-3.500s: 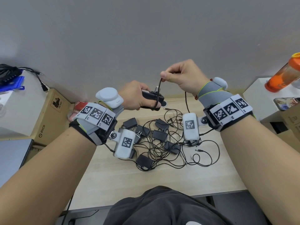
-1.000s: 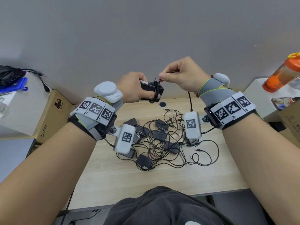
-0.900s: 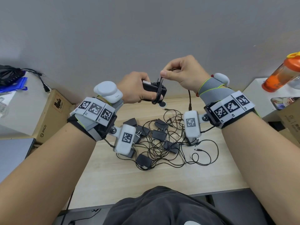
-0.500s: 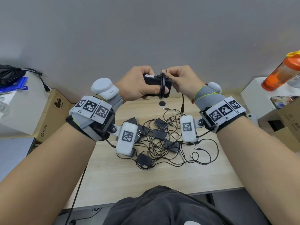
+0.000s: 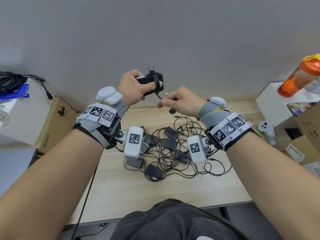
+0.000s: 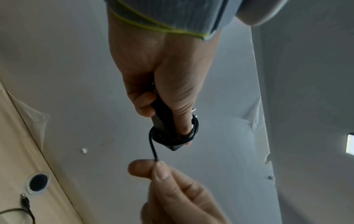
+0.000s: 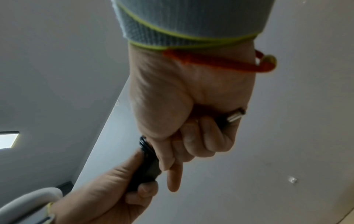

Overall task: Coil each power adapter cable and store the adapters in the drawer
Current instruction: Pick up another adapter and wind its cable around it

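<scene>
- Head view: left hand [image 5: 136, 87] wraps around one black adapter [image 5: 149, 80], cable [image 5: 154, 79] coiled round it
- right hand [image 5: 180, 101] pinches the cable's tail just below
- under both hands, roughly eight loose adapters [image 5: 170, 143] in tangled cords on the table [image 5: 121, 196]

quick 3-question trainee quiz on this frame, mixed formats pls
1. True or false: the left hand holds the black adapter up above the table.
2. Multiple choice: where is the free end of the cable?
A) lying on the table
B) pinched in the right hand
C) plugged into a socket
3. Fill in: the cable turns already made sit around the adapter and the left ____.

Key
1. True; more adapters lie below in the tangled pile.
2. B; its metal plug tip sticks out past the curled fingers in the right wrist view.
3. thumb, as the left wrist view shows.
</scene>
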`<action>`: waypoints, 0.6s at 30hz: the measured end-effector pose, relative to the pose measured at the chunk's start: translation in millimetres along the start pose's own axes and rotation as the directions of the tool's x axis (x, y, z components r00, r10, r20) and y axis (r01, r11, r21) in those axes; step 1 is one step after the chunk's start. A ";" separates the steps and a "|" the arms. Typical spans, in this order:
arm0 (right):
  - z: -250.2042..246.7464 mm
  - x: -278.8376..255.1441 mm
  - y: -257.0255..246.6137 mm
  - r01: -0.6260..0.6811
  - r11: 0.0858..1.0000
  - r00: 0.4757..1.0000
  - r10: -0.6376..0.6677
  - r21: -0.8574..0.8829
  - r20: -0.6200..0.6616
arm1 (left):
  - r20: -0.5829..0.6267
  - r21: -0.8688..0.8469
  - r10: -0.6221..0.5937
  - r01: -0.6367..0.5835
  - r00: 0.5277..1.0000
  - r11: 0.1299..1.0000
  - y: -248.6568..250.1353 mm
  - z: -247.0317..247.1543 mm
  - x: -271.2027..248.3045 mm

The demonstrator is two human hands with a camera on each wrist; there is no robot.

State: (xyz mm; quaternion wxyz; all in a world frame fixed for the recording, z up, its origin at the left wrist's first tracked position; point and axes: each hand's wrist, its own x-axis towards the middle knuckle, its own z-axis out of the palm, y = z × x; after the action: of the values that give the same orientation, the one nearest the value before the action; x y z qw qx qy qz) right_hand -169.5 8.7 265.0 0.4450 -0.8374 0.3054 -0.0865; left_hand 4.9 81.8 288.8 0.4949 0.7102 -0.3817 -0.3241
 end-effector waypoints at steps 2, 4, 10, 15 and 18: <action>-1.1 -0.7 -3.9 -0.005 1.000 1.000 0.005 -0.006 0.028 | -0.006 0.089 -0.017 0.018 1.000 0.996 -7.7 -1.2 0.6; -4.2 -2.2 -8.7 -0.002 1.000 1.000 0.002 0.001 0.025 | 0.011 0.181 -0.030 0.027 1.000 0.983 -13.2 -1.0 -0.1; -17.8 1.4 -12.9 -0.033 0.997 0.992 0.041 0.072 -0.117 | 0.110 0.337 -0.019 -0.019 0.994 0.941 -12.8 1.5 -2.4; -20.4 2.4 -14.8 -0.025 0.959 0.982 0.077 0.283 -0.175 | 0.193 0.328 -0.008 -0.057 0.981 0.943 -8.9 5.0 -4.8; -20.3 3.7 -10.5 -0.008 0.878 0.989 0.078 0.479 -0.125 | 0.214 0.315 0.002 -0.071 0.977 0.946 -8.0 6.7 -5.0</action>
State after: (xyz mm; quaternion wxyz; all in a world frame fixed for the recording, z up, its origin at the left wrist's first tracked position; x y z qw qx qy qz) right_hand -170.4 -3.1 284.9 0.6164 -0.6869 0.3239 -0.2078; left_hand -1.5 84.9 279.6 0.3352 0.7356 -0.4928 -0.3220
